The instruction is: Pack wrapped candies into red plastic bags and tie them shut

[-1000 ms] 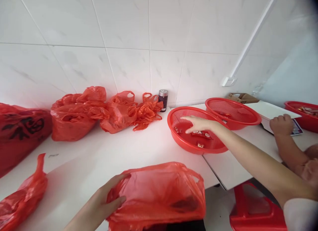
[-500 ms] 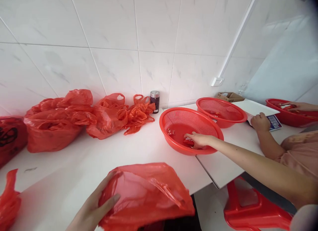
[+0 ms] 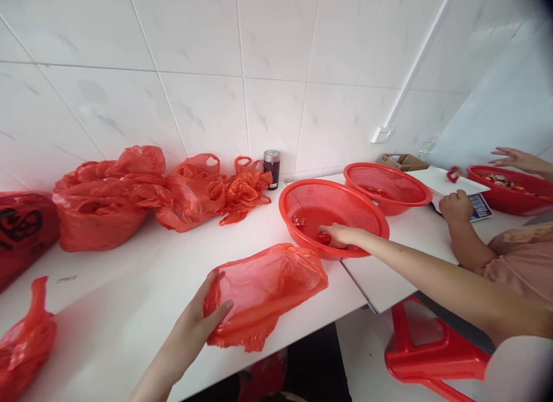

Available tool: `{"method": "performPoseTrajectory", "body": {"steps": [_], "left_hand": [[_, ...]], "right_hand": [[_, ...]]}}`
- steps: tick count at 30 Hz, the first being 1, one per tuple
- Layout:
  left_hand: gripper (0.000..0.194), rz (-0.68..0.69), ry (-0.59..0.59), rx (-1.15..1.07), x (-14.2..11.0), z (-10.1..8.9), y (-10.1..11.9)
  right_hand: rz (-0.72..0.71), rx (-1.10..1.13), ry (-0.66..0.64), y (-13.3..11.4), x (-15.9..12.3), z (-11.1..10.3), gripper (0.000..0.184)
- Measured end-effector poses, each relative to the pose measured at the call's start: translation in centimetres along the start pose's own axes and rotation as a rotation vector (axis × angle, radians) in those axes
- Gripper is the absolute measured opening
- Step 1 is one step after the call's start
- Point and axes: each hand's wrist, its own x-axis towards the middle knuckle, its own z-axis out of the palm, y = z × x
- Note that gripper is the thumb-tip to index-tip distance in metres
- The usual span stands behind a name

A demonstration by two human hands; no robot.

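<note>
My left hand [image 3: 199, 320] pinches the open rim of a thin red plastic bag [image 3: 270, 278], thumb inside the mouth; the bag lies on the white table [image 3: 129, 310] close to a red mesh basket [image 3: 287, 209]. My right hand [image 3: 339, 235] reaches into that basket with its fingers curled over small red wrapped pieces on the bottom. More wrapped pieces [image 3: 298, 221] lie loose in the basket to the left of the hand.
Several filled red bags [image 3: 129, 194] pile against the tiled wall, with a dark jar [image 3: 272, 169] behind them. A second red basket [image 3: 389, 183] and a third [image 3: 510, 189] stand to the right. A co-worker's fist [image 3: 458, 205] rests on a white scale. A red stool [image 3: 432, 353] sits below.
My left hand has pushed the bag away from the table edge toward the basket. My right hand dropped from above the basket to its bottom and curled over the pieces.
</note>
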Motion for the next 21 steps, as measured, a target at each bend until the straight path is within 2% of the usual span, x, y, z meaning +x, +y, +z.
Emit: {"method": "performPoseTrajectory", "body": {"steps": [3, 7, 9, 11, 12, 14, 16, 17, 19, 21], "left_hand": [[0.080, 0.009, -0.014, -0.020, 0.0, 0.1, 0.1], [0.079, 0.009, 0.025, 0.006, -0.2, -0.1, 0.1], [0.078, 0.015, 0.024, 0.014, -0.1, -0.1, 0.1], [0.077, 0.023, 0.005, -0.005, 0.2, 0.0, 0.1], [0.077, 0.029, -0.006, -0.021, 0.4, 0.2, 0.1], [0.078, 0.035, -0.034, -0.056, 1.0, 0.6, 0.1], [0.081, 0.021, -0.060, -0.079, 1.4, 1.1, 0.1], [0.084, 0.018, -0.072, -0.080, 1.6, 1.3, 0.1], [0.092, 0.039, -0.097, -0.041, 1.7, 1.4, 0.1], [0.099, 0.077, -0.132, 0.028, 1.6, 1.1, -0.1]], "right_hand": [[-0.014, 0.101, -0.015, 0.1, 0.0, -0.8, 0.044], [-0.060, 0.266, 0.066, 0.0, -1.6, -3.9, 0.039], [-0.192, 0.473, 0.155, -1.2, -3.5, -5.6, 0.037], [-0.419, 0.711, 0.213, -3.6, -5.9, -6.6, 0.037], [-0.536, 0.783, 0.203, -5.1, -7.0, -6.5, 0.038], [-0.733, 0.783, 0.088, -8.4, -8.5, -5.2, 0.039], [-0.852, 0.596, -0.069, -11.4, -8.8, -2.4, 0.039], [-0.882, 0.461, -0.106, -12.6, -8.5, -0.8, 0.040], [-0.887, 0.186, -0.080, -14.1, -7.3, 2.3, 0.048], [-0.872, -0.012, -0.040, -14.5, -6.0, 4.2, 0.060]]}}
